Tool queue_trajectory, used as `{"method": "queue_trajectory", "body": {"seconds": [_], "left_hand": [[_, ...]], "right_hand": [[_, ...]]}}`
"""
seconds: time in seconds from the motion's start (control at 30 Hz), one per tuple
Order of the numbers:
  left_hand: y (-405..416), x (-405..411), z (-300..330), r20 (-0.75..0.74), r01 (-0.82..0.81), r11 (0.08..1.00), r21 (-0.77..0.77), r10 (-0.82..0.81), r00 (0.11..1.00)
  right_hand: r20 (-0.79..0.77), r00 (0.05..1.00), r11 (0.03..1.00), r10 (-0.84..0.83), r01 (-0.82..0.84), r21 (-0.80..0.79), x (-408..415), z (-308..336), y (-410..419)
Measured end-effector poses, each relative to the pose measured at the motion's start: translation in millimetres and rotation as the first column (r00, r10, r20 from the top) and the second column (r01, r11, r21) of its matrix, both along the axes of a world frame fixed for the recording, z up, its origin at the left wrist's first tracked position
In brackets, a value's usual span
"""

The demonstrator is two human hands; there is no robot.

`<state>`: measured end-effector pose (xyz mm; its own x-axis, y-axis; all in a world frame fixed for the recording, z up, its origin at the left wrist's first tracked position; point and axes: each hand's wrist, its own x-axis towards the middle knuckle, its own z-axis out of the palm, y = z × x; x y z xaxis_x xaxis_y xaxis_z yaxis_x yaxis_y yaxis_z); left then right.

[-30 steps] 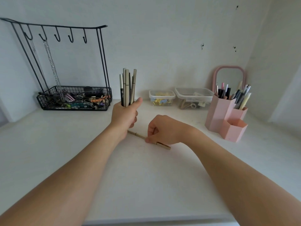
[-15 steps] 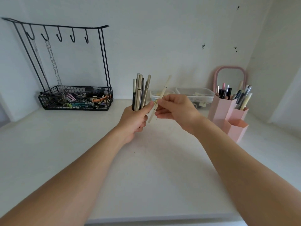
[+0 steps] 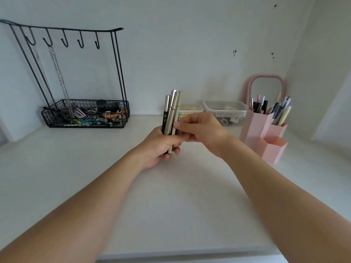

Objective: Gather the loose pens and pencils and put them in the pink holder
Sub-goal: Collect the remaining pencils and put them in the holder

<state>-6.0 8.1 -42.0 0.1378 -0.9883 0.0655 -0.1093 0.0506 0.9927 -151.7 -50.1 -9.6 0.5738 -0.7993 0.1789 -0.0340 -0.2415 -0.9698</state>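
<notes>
A bundle of several pens and pencils stands upright above the middle of the white desk, gripped at its lower half by my left hand. My right hand is against the bundle's right side, thumb and fingers pinching the cream pencil that lies along the bundle. The pink holder, made of three hexagonal cups, stands at the right, two cups holding several pens, the low front cup showing none.
A black wire rack with hooks and a basket of clips stands at the back left. Two clear plastic boxes sit against the wall behind my hands. A pink mirror stands behind the holder. The desk's front edge is near me.
My right hand picked the cream pencil off the desk, raised it and brought it against the bundle. My left hand moved right and slightly lower with the bundle.
</notes>
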Motion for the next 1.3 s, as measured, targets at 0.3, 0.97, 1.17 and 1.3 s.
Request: {"method": "queue_trajectory", "body": {"seconds": [0.3,0.97,1.17,1.3], "left_hand": [[-4,5,0,0.000,-0.239,0.966,-0.094,0.240,0.971],[-5,6,-7,-0.015,-0.171,0.982,-0.075,0.170,0.985],[-3,3,-7,-0.002,-0.183,0.981,-0.071,0.184,0.983],[1,1,-3,-0.070,-0.217,0.972,-0.094,0.211,0.975]], "right_hand": [[-0.151,0.925,0.849,-0.349,0.243,-0.470,5,-5,-1],[0.110,0.683,0.670,-0.722,0.651,0.357,-183,-6,-60],[0.190,0.768,0.719,-0.612,0.439,0.539,-134,-20,-45],[0.162,0.916,0.849,-0.368,0.260,0.459,-92,-20,-23]]}}
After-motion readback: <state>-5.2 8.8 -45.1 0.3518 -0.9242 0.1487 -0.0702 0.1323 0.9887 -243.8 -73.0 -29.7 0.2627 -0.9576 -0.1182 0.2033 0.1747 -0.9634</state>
